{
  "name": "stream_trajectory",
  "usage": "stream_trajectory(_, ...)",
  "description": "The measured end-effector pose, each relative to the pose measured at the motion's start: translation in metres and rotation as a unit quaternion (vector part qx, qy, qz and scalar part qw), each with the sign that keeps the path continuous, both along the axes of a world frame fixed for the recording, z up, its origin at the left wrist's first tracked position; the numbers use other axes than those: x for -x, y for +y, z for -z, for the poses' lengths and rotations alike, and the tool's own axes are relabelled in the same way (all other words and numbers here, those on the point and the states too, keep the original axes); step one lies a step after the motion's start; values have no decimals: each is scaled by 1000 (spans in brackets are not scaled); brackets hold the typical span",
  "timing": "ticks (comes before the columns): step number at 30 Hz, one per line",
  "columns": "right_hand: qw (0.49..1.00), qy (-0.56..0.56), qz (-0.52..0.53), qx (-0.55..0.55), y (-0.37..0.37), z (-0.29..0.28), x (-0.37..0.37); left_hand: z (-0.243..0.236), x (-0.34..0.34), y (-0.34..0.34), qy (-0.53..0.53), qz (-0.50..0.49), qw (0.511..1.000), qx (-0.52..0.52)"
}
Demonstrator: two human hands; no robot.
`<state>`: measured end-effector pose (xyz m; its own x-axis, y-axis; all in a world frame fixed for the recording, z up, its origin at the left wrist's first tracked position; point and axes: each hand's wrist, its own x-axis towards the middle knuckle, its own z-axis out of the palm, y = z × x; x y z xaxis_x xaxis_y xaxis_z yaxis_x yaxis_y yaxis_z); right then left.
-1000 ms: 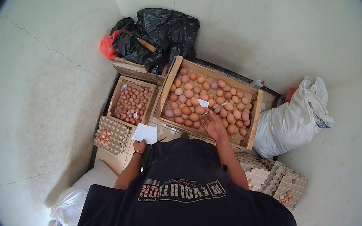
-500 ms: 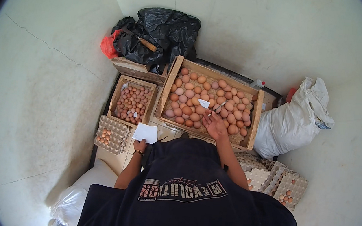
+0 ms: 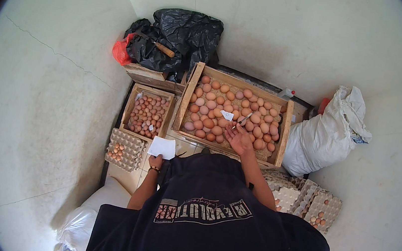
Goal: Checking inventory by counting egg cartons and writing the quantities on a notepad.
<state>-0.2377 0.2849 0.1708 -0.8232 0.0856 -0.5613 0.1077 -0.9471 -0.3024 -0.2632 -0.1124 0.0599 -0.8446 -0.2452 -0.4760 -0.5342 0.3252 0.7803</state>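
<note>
A white sheet or pad of paper [image 3: 162, 147] is pinched in my left hand [image 3: 155, 161], low in front of the smaller crate. My right hand [image 3: 240, 141] is turned palm up over the near side of the large wooden crate [image 3: 284, 135]. Between its fingers a slim pen [image 3: 245, 118] points up and away. Brown eggs [image 3: 208, 123] lie on a grainy bedding in that crate. On top of them, left of the pen, rests a small white paper scrap [image 3: 227, 115].
Left stands a smaller wooden crate [image 3: 168, 116] of smaller-looking eggs, with stacked egg trays [image 3: 130, 159] in front. Black plastic bags [image 3: 187, 33] with a wooden-handled tool [image 3: 164, 49] sit behind. A white sack [image 3: 317, 137] and more egg trays [image 3: 324, 206] stand right.
Almost nothing differs. The view has shifted very slightly; both hands keep their places, with the paper and the pen still held.
</note>
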Motion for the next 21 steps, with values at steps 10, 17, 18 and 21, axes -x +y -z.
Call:
stream_trajectory(10, 1000, 9, -5, 16, 2, -6, 3, 3, 1, 0, 2, 2, 1000, -8)
stream_trajectory(17, 999, 40, -11, 9, 7, -31, 16, 19, -2, -9, -16, -5, 1000, -10)
stream_trajectory(18, 999, 40, -10, 11, 8, -32, 17, 18, -2, -7, -32, -12, 999, -10)
stream_trajectory(21, 999, 47, 0, 15, 8, -32, 18, 12, -4, -2, -2, -31, 999, -22)
